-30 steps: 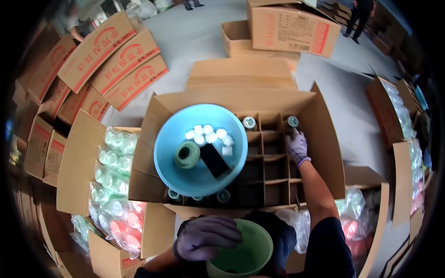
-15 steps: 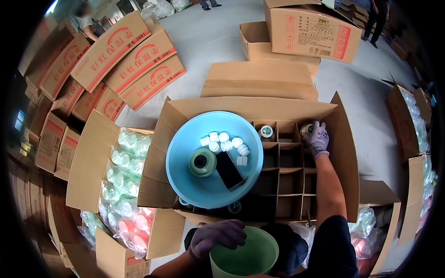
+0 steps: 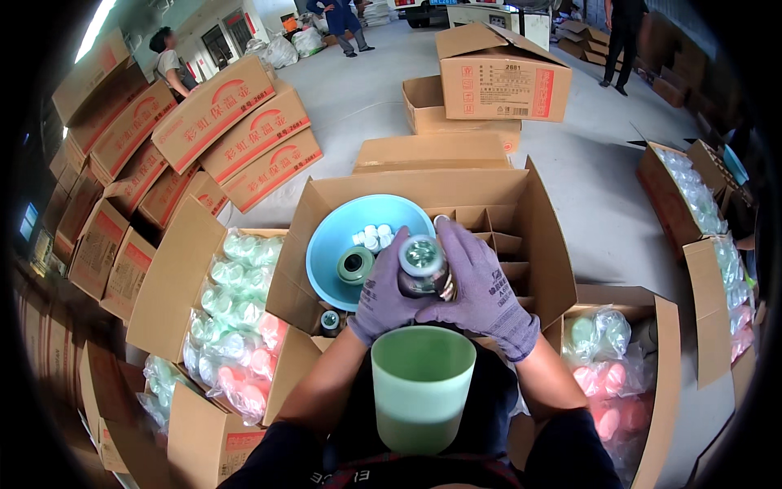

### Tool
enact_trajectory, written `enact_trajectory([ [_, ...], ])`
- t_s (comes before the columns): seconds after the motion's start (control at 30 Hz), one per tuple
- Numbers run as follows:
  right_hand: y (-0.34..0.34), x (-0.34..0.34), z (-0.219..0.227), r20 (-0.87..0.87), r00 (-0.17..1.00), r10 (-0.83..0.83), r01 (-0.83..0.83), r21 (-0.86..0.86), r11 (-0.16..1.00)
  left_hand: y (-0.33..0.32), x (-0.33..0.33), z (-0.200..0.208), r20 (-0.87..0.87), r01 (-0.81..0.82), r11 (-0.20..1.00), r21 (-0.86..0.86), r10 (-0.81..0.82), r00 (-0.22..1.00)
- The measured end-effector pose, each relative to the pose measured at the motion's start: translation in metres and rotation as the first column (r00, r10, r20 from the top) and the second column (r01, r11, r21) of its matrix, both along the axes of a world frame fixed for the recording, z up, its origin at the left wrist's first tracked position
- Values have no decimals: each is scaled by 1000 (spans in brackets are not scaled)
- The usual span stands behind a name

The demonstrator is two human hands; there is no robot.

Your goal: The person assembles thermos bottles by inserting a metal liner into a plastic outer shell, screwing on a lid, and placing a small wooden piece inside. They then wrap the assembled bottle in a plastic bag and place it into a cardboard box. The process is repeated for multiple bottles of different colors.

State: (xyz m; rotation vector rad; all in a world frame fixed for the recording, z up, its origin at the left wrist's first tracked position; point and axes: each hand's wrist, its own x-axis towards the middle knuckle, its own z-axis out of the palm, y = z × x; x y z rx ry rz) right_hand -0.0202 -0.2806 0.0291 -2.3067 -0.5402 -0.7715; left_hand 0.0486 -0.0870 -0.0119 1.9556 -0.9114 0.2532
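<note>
Between my two gloved hands, above the divided carton (image 3: 440,186), is a silvery bottle that looks like a glass thermos liner (image 3: 421,262), its round mouth facing up. My left hand (image 3: 381,297) wraps its left side; my right hand (image 3: 481,297) closes around its right side. Just below them, close to my body, a pale green plastic cup-shaped shell (image 3: 423,407) stands with its open top up. A light blue basin (image 3: 320,236) rests on the carton, holding white stoppers (image 3: 373,237) and a green round part with a dark centre (image 3: 355,266).
Another bottle top (image 3: 330,321) shows in the carton beside the basin. Open boxes of bagged green and pink plastic parts flank me on the left (image 3: 236,301) and right (image 3: 611,359). Stacked cartons (image 3: 252,134) rise at the left; more boxes (image 3: 501,81) stand ahead. People stand farther back.
My right hand has come back from the carton's far right cell with the bottle. My left hand has left the green shell's rim and joined it on the bottle. The view has shifted.
</note>
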Motion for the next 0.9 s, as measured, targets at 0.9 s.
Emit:
enact_trajectory([
  [0.9,-95,-187,-65,-632,598,493,74,656,751,124,-219,7,-359,299,930,214,-210,909],
])
